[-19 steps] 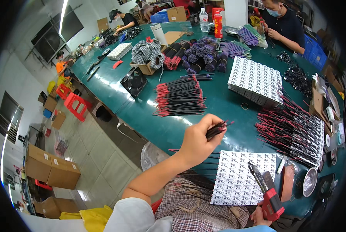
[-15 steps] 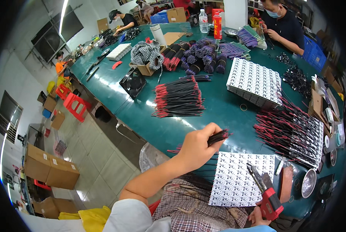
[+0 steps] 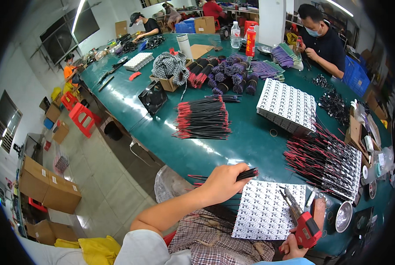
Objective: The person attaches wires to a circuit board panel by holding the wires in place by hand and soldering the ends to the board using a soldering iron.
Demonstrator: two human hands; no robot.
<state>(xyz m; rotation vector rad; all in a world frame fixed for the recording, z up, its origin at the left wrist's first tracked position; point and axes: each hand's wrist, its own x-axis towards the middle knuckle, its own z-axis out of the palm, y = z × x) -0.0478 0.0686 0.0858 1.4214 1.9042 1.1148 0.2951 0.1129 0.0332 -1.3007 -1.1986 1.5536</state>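
My left hand (image 3: pixel 224 184) is closed around a bundle of thin black wires (image 3: pixel 247 174), whose tips stick out past my fingers over the top left corner of a white circuit board panel (image 3: pixel 261 212). Red wire ends trail out on the other side of the hand. At the lower right, my right hand (image 3: pixel 293 248) grips a red and black soldering gun (image 3: pixel 308 230). Its metal tip points away from me, above the right part of the panel. The panel lies at the near table edge, covered in rows of small repeated dark marks.
Black wires with red ends (image 3: pixel 203 118) lie in a neat pile ahead. More wires (image 3: pixel 314 154) spread over another panel at right, near a stack of panels (image 3: pixel 285 104). A metal bowl (image 3: pixel 343 216) stands right of the gun. A small fan (image 3: pixel 153 96) and co-workers are farther off.
My left hand has come down toward the near panel with the wire bundle, which now lies flatter. The soldering gun stays over the panel's right side. The whole view has shifted slightly.
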